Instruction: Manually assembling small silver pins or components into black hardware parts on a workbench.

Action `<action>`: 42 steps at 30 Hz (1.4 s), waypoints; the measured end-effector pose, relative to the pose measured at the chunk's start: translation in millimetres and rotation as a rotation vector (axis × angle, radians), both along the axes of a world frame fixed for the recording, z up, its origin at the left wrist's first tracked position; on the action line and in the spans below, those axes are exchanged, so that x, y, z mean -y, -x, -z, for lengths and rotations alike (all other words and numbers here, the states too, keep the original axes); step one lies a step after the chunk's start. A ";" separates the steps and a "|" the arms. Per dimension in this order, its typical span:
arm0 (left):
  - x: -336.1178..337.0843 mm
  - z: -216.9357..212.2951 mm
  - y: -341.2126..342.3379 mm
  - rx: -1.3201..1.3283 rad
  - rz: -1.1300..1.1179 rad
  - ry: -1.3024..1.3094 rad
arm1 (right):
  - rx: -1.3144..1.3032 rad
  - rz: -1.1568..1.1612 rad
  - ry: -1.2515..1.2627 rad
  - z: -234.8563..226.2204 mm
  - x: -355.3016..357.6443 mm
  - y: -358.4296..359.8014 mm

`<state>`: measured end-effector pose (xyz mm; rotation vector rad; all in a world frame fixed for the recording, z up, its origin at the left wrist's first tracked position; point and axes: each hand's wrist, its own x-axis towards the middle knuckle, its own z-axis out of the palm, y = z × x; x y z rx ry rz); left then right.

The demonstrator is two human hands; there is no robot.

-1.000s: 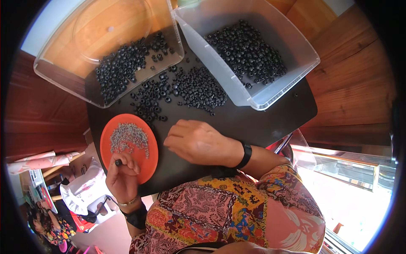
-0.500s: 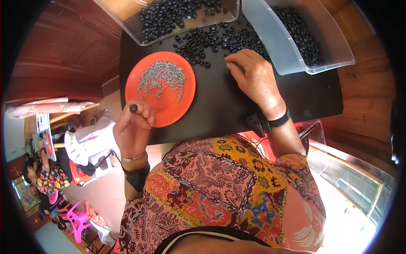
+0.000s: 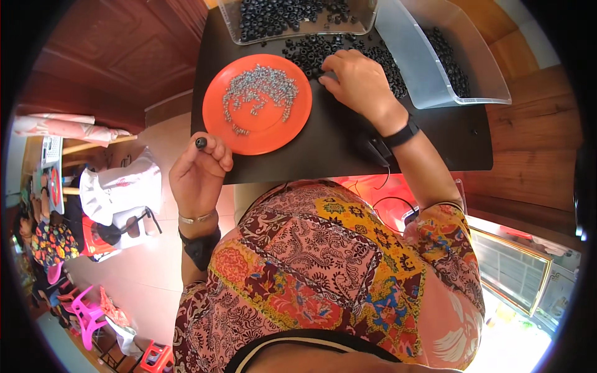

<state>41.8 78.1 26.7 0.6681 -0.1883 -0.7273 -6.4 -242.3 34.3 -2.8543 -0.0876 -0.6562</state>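
Note:
My left hand is closed at the table's near edge, pinching a small black cylindrical piece with a hollow end facing up. Close beside it lies an orange-red plate bearing a heap of tiny silver metal pieces, too small to name exactly. My right hand is over the near side of a loose pile of small black ring-like pieces. Its thumb and forefinger are curved with a gap between them, and I see nothing held there. The other fingertips are partly hidden.
At the far edge stands a clear plastic bin of black pieces. Another translucent bin, holding more, is tilted at the right. Both are on a dark table. Another person sits far left, near a pink stool.
My view has shifted, so the table and bins sit differently in it. My right hand has moved left toward the plate and the black pile. My left hand keeps its grip on the black piece.

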 end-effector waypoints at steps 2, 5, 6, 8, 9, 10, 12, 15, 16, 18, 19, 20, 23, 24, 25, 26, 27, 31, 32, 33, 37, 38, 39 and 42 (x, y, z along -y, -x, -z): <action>-3.3 1.5 1.5 0.002 0.003 0.010 | -0.106 0.098 0.140 9.7 -0.5 -9.4; -10.5 4.8 1.5 0.008 -0.005 0.017 | -0.115 0.123 0.157 26.1 -0.7 -18.7; -13.7 7.5 1.9 0.010 -0.003 0.020 | -0.115 0.115 0.162 27.8 0.5 -19.8; -17.2 9.5 2.9 0.011 -0.003 0.027 | -0.072 0.087 0.163 29.6 5.3 -19.7; -18.3 9.4 2.9 0.016 -0.009 0.014 | -0.071 0.081 0.168 30.1 9.0 -20.0; -19.0 9.6 2.7 0.020 -0.013 0.001 | -0.025 0.077 0.103 30.4 13.4 -19.5; -18.9 11.6 2.6 0.016 -0.020 0.004 | 0.019 0.066 0.043 23.3 16.7 -16.4; -15.8 14.4 1.6 -0.003 -0.022 0.013 | -0.138 0.080 -0.582 5.8 16.9 -8.9; -13.2 15.0 1.1 -0.016 -0.015 0.018 | -0.140 0.079 -0.576 4.3 15.9 -7.3; -5.4 10.4 1.6 0.007 0.001 0.008 | -0.142 -0.112 -1.116 0.6 8.2 -1.1; -1.2 7.9 2.0 0.032 0.019 -0.009 | -0.148 -0.117 -1.112 -3.0 3.1 1.6; 3.0 7.2 1.2 0.031 0.011 -0.007 | -0.184 -0.180 -1.211 -8.2 -2.8 4.4; 15.8 8.6 -1.6 0.039 0.064 -0.020 | -0.237 -0.311 -1.381 -12.1 -21.3 11.0; 21.2 7.9 -2.9 0.062 0.112 -0.023 | -0.245 -0.378 -1.464 -12.4 -27.2 12.1; 26.1 6.7 -2.8 0.085 0.158 -0.027 | -0.245 -0.424 -1.501 -14.1 -32.8 13.1; 30.8 4.4 -0.9 0.084 0.150 -0.027 | -0.252 -0.430 -1.501 -13.8 -37.7 14.2; 37.0 0.7 0.7 0.101 0.178 -0.032 | -0.253 -0.455 -1.541 -13.8 -41.1 14.9; 51.8 -7.6 5.0 0.161 0.223 -0.054 | -0.268 -0.528 -1.658 -12.9 -53.2 17.2; 53.5 -8.2 6.0 0.195 0.238 -0.063 | -0.273 -0.549 -1.697 -12.5 -54.6 17.6; 55.0 -8.5 6.9 0.195 0.235 -0.064 | -0.275 -0.551 -1.697 -12.3 -55.3 18.0; 57.2 -8.4 9.3 0.178 0.251 -0.055 | -0.307 -0.621 -1.803 -6.9 -55.0 18.0; 57.7 -8.3 9.5 0.182 0.263 -0.058 | -0.314 -0.651 -1.830 -5.5 -54.5 17.9; 57.7 -7.7 10.0 0.181 0.262 -0.059 | -0.315 -0.652 -1.831 -5.4 -55.1 18.3; 58.2 -6.4 11.8 0.162 0.259 -0.060 | -0.332 -0.614 -1.837 -7.2 -57.3 21.2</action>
